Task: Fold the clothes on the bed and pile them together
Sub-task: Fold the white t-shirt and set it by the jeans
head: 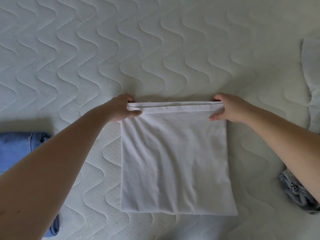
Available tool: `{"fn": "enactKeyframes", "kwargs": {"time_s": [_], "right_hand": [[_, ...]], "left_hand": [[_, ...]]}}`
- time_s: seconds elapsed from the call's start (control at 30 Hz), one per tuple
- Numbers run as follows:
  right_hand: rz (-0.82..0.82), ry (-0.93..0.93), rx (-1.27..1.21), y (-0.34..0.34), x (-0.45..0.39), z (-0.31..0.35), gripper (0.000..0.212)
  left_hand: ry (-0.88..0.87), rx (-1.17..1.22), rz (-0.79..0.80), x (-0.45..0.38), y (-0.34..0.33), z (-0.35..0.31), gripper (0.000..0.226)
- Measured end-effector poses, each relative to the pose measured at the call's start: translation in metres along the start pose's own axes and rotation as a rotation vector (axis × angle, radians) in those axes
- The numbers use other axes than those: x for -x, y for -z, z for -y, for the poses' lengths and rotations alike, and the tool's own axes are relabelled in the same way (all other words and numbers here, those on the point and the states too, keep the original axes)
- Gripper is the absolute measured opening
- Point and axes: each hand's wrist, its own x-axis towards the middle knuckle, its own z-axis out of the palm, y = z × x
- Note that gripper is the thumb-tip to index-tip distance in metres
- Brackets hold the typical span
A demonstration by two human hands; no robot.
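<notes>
Nearest the camera, along the bottom of the frame, lies the near hem of a white garment [174, 160] — already narrowed into a tall rectangle, lying flat in the lower centre of the frame on the quilted mattress [155, 49]. Its long axis runs from the bottom of the frame toward the middle, away from the person; the near edge sits square to the camera, and faint wrinkles run along that same axis.

At lower left, partly under the forearm, sits blue denim clothing [15, 149], seemingly folded. At lower right, half hidden by the other forearm, is a small crumpled grey item [292, 193], not yet folded.

Farther up, at mid-frame, both hands hold the far edge of the white garment. The left hand [121, 108] pinches the left corner, thumb on top and fingers curled behind; the right hand [226, 108] clamps the right corner the same way. The hands are well apart, 1 at each corner, and the edge between them shows 2 or more layers stacked and pulled taut.

This looks like the crosswise fold of the white garment. The next move probably calls for bringing that far edge toward the near hem, both corners travelling evenly so the layers stay aligned, then smoothing flat — after that, stacking with the denim and turning to the grey item.

Beyond the hands, only mattress, with a pale pillow [311, 66] at the right edge.
</notes>
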Motion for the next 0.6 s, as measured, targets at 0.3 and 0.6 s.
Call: {"fn": "enactKeyframes", "kwargs": {"time_s": [0.3, 0.6], "right_hand": [[0.006, 0.053, 0.018, 0.009, 0.006, 0.003, 0.032], [-0.057, 0.193, 0.001, 0.102, 0.092, 0.035, 0.016]], "left_hand": [[-0.034, -0.131, 0.084, 0.009, 0.017, -0.01, 0.017], [-0.21, -0.079, -0.015, 0.112, 0.106, -0.054, 0.009]]}}
